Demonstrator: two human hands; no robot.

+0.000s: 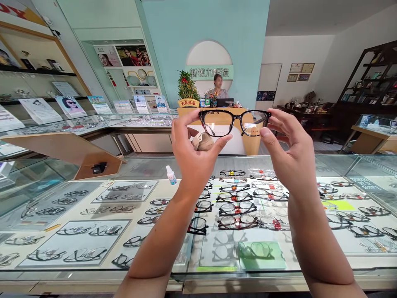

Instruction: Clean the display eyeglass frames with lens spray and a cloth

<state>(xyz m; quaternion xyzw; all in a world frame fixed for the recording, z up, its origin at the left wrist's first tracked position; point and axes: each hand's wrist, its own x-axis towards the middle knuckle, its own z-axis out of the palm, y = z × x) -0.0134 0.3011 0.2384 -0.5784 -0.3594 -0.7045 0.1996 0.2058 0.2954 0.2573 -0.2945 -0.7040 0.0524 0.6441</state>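
Both hands hold up a pair of black-framed glasses [237, 116] above the glass display case, with the lenses side by side and level. My left hand [197, 145] grips the left end of the frame between fingers and thumb, and a crumpled beige cloth [203, 141] is tucked in its palm. At the right end, my right hand [290, 142] pinches the frame near the hinge, its thumb by the lower rim. Beneath them, rows of glasses [237, 207] lie in the case. A small white bottle [170, 175] stands left of my left forearm.
The glass display case [186, 276] spans the front. A slanted wooden panel [65, 149] is at the left. Across the room, a person [218, 85] is behind a wooden counter [249, 145] with a potted plant [187, 87]. Another case [376, 128] stands far right.
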